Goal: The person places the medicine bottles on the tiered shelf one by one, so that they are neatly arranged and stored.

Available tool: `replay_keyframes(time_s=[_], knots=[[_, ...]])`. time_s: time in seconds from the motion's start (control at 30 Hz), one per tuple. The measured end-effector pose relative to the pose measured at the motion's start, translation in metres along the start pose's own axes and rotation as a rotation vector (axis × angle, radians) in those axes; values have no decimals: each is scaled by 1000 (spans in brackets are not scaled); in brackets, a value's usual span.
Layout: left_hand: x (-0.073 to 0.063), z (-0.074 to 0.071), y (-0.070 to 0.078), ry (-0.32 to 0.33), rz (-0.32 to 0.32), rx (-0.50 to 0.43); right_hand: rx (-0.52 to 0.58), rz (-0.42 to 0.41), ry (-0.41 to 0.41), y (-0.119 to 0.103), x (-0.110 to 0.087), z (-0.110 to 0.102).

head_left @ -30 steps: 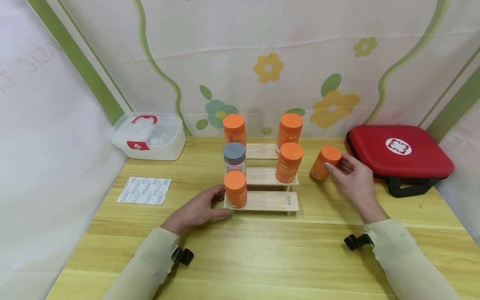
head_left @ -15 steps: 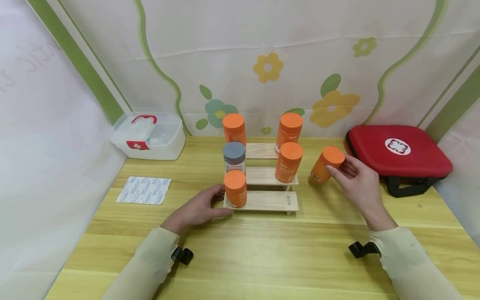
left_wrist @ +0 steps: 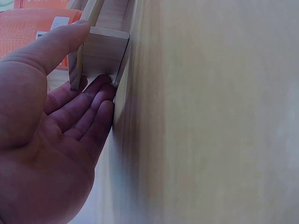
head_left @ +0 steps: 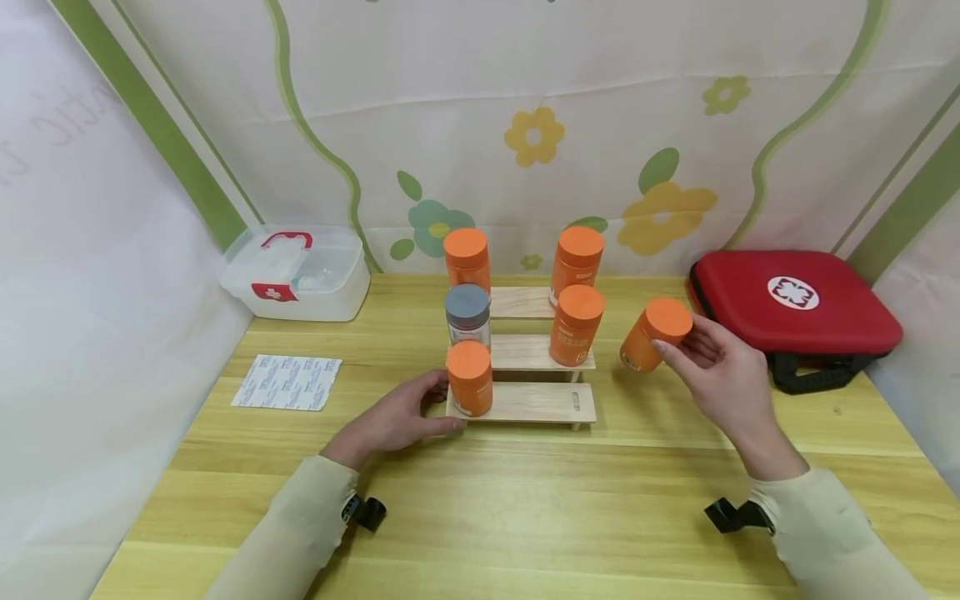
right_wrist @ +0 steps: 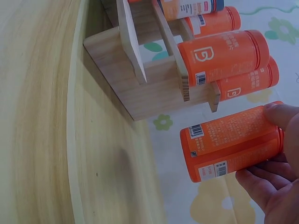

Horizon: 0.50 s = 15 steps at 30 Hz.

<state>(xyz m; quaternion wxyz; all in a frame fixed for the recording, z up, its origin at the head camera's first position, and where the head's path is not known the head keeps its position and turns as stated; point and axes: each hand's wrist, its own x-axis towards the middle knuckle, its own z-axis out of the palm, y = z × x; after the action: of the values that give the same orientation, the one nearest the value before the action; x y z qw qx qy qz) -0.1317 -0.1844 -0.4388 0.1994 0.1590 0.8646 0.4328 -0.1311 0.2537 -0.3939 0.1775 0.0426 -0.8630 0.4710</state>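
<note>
My right hand grips an orange-lidded supplement bottle near its cap, right of a stepped wooden rack. The bottle is tilted and off the table; the right wrist view shows its printed label and bare surface beneath. At the rack's left end, my left hand holds the lowest step, thumb at its edge and fingers against the side panel. An orange bottle stands on that step. A grey-lidded bottle and an orange bottle occupy the middle step, with two more orange bottles on top.
A red first-aid case lies at the right, close behind my right hand. A clear plastic box with a red handle stands at the back left. Nearer on that side lies a white printed packet. Patterned cloth walls surround the wooden table.
My right hand has drawn the bottle slightly rightward and toward me, tilting it and moving it away from the rack. The left hand has stayed in place on the rack.
</note>
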Motion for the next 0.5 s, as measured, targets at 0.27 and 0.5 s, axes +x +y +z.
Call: replay_keyframes(time_s=[0.27, 0.5], knots=[[0, 0, 1, 5, -14, -5, -4, -75, 29, -8, -9, 0], [0, 0, 1, 1, -20, -13, 11, -102, 51, -12, -16, 1]])
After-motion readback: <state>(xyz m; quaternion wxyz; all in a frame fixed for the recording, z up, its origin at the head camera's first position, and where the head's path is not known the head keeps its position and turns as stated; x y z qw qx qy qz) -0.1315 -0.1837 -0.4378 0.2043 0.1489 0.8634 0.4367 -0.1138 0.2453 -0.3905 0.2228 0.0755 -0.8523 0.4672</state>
